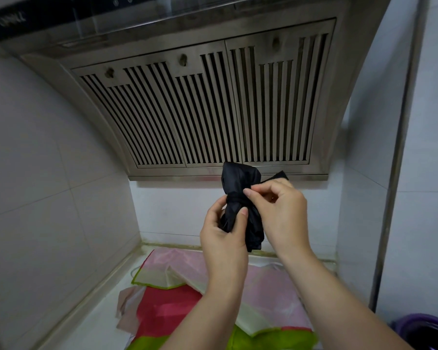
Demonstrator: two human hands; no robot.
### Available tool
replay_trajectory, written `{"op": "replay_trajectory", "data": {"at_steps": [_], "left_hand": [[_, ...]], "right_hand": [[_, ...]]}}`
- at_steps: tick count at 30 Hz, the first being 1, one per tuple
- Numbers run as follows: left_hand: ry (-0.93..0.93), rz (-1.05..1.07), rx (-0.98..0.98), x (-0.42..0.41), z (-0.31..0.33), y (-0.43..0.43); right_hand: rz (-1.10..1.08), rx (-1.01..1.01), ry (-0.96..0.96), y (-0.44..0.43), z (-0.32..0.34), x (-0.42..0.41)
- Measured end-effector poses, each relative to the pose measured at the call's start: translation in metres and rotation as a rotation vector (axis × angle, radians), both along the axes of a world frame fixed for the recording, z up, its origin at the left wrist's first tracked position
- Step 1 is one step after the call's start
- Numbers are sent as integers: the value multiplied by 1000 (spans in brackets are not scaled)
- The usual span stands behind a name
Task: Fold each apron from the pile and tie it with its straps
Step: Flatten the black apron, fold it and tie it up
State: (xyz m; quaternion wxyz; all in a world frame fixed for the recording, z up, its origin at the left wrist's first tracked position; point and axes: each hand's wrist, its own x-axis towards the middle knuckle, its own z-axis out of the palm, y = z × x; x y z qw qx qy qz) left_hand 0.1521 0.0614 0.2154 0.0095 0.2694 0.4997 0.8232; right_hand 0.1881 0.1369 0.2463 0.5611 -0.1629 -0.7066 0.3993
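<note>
A black apron is rolled into an upright bundle held in the air in front of the range hood. A black strap is wound around its middle. My left hand grips the lower part of the bundle, thumb pressed on the front. My right hand pinches the strap at the bundle's waist; the strap's free end sticks up behind my fingers. On the counter below lies a pile of pink, red and green aprons.
A steel range hood with slatted filters hangs just behind the bundle. White tiled walls close in left, back and right. A metal pipe runs down the right wall. A purple container sits at the lower right.
</note>
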Motion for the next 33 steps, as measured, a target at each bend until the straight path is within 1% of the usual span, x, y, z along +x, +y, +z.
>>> {"op": "replay_trajectory", "data": {"at_steps": [10,14,16,18,20,23,26,29,33], "left_hand": [[9,-1,9,-2,4,-4],[25,-17,12,-1,4,-6],[46,-22,7,-1,4,-7],[61,-26,3,0,4,-8],[65,-30,6,-1,5,-8],[51,-39,16,-1,5,-7],[30,-53,19,0,5,-6],[-11,-53,42,-4,6,-7],[-46,-60,62,-12,8,-11]], "right_hand": [[29,102,-110,2,7,-1],[51,94,-156,4,9,2],[75,40,-132,5,11,4],[97,-38,-55,6,11,6],[79,-57,-2,4,10,5],[28,-1,17,0,4,1],[-17,112,13,1,1,-1],[15,171,-78,3,0,-3],[105,282,-373,8,4,4]]}}
